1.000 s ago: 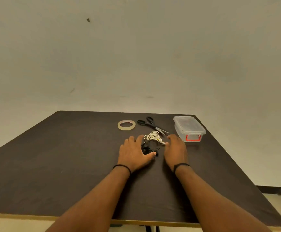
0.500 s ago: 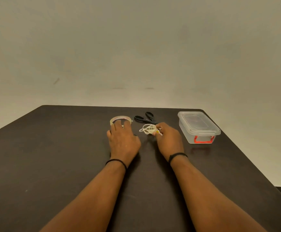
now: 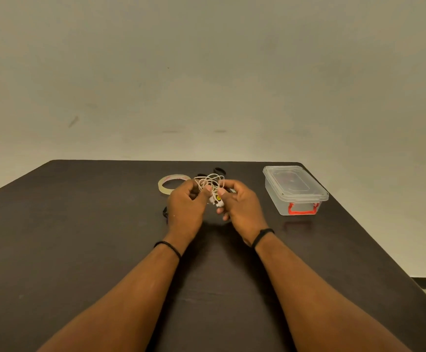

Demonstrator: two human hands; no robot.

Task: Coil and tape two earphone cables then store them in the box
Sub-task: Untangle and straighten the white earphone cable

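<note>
A tangled white earphone cable (image 3: 210, 184) is held up off the table between both hands. My left hand (image 3: 185, 208) pinches it from the left and my right hand (image 3: 241, 207) pinches it from the right, with the white earbuds hanging between the thumbs. A bit of black earphone cable (image 3: 165, 212) lies on the table just left of my left hand, mostly hidden. The clear plastic box (image 3: 294, 189) with a red latch and its lid on stands to the right of my hands.
A roll of clear tape (image 3: 167, 182) lies flat behind my left hand. Black scissors (image 3: 219, 170) lie behind the cable, mostly hidden; only the handles show. The dark table (image 3: 79, 250) ends at a far edge just behind these things, and its right edge runs past the box.
The white cable was lying on the table under my right fingers; now both hands hold it lifted. My left hand came away from the tape roll to the cable.
</note>
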